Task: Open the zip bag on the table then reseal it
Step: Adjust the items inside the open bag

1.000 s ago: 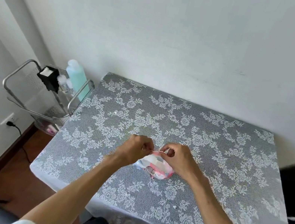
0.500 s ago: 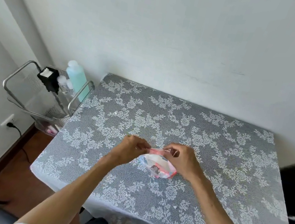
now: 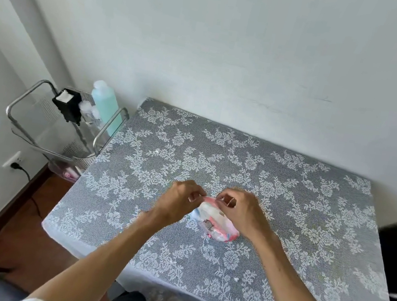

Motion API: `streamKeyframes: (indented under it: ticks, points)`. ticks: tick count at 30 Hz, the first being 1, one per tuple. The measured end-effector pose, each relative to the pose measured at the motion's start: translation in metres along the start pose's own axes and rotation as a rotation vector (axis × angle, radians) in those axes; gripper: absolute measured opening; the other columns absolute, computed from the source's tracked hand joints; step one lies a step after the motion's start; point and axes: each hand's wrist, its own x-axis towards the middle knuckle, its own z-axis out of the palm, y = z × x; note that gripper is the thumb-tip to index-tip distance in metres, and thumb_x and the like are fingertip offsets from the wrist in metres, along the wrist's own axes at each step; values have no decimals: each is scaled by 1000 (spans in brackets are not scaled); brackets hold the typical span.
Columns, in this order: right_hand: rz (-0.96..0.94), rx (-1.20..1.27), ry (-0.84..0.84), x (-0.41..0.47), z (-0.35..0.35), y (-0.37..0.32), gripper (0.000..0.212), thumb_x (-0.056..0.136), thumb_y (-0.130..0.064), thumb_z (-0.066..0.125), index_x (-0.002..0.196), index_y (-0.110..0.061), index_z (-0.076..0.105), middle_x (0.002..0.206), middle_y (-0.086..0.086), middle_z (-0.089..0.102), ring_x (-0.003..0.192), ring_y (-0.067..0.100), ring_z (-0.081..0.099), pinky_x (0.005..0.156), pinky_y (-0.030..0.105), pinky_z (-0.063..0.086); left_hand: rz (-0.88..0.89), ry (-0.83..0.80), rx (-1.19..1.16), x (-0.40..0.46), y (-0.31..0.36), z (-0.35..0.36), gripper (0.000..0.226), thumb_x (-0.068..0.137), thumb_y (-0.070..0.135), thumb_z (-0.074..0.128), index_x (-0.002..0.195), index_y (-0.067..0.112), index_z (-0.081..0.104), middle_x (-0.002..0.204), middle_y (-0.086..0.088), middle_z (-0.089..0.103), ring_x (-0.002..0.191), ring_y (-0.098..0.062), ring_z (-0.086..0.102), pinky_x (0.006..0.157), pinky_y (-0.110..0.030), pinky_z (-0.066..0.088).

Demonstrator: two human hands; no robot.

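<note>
Hands (image 3: 179, 201) (image 3: 241, 212) on zip bag (image 3: 214, 222) rim

A lace-patterned tabletop (image 3: 290, 193) fills the centre of the frame against a white wall (image 3: 238, 38), while at left a metal-framed cart (image 3: 37, 127) holds a turquoise bottle (image 3: 106, 105) and a black device (image 3: 67, 103), above a wall socket (image 3: 14, 160).

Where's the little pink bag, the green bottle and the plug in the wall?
Small pink and white zip bag (image 3: 215, 226), head view, printed front.
Pale green plastic bottle (image 3: 106, 106), head view, body.
Black wall plug (image 3: 14, 165), head view, plug head.
</note>
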Motion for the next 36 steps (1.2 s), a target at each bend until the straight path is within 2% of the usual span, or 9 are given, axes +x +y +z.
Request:
streamKeyframes:
  ticks: [4,9,12,16,22,26,31,34,36]
  points:
    - [-17,103,-29,-2,3,-1,15,89,-25,68,99,-14,67,93,8,73,67,5,68,48,18,55,10,53,34,3,4,2,15,91,13,66,104,6,70,100,-3,67,77,-10,66,71,-21,59]
    - [6,134,-26,-3,4,0,27,88,-35,68,112,-22,66,90,-2,71,60,12,71,40,28,55,-23,96,50,9,10,3,11,85,3,70,96,3,72,93,-7,69,73,-17,66,66,-21,57]
    - [5,80,-8,-3,6,4,27,87,-33,69,109,-17,69,92,5,73,60,19,70,42,36,56,-103,105,3,12,10,3,10,83,3,72,93,5,72,87,-8,70,70,-17,65,64,-26,58]
    - [0,53,17,-3,6,6,20,88,-25,70,105,-15,70,91,9,73,44,-3,57,37,14,44,-236,33,-117,13,3,1,15,86,11,72,100,9,71,89,-2,72,71,-8,67,60,-11,55]
    - [16,-6,-5,1,2,0,27,87,-37,70,111,-26,68,88,-5,71,40,-10,51,33,8,34,-325,-44,-162,14,0,-1,13,86,7,70,98,14,71,88,4,72,76,-5,68,61,-13,55]
    - [-4,-36,15,9,2,-8,24,86,-43,69,105,-28,70,81,-9,70,54,-4,58,44,12,43,-308,-46,-144,18,6,0,12,84,7,71,95,12,71,84,1,72,75,-11,69,64,-16,55]
    - [2,84,36,10,6,-8,11,87,-29,71,88,-20,65,71,-9,64,50,0,60,38,19,47,-239,32,-36,23,17,-1,16,78,0,67,87,13,72,77,1,69,67,-13,65,53,-15,49]
    - [43,137,66,11,6,-5,12,87,-21,71,86,-16,60,72,-6,66,53,5,64,38,32,52,-204,98,-37,17,18,5,17,82,6,70,97,12,67,81,5,66,65,-10,64,55,-18,52]
    - [94,126,87,11,5,-1,14,87,-20,71,86,-14,58,72,-3,67,54,5,65,38,33,52,-281,59,-64,10,14,11,23,86,16,71,107,16,63,86,7,64,66,-7,64,53,-14,50]
